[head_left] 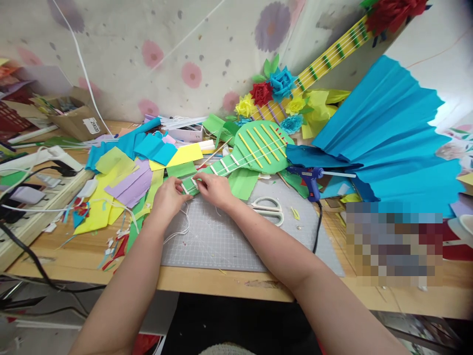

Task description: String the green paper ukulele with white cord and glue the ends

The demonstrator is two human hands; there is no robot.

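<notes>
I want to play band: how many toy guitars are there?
2: the green guitar, touched by left hand and right hand; the yellow guitar behind, partly covered by flowers.

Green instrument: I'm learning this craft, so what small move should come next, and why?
Probably draw the white string snug at the end of the neck, the left hand steadying it: lengths run along the green instrument, yet slack trails on the mat below that hand, and the right hand is at the neck too.

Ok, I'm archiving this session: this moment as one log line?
left hand: holding green paper instrument | right hand: on its neck | scissors: on grey mat
</notes>
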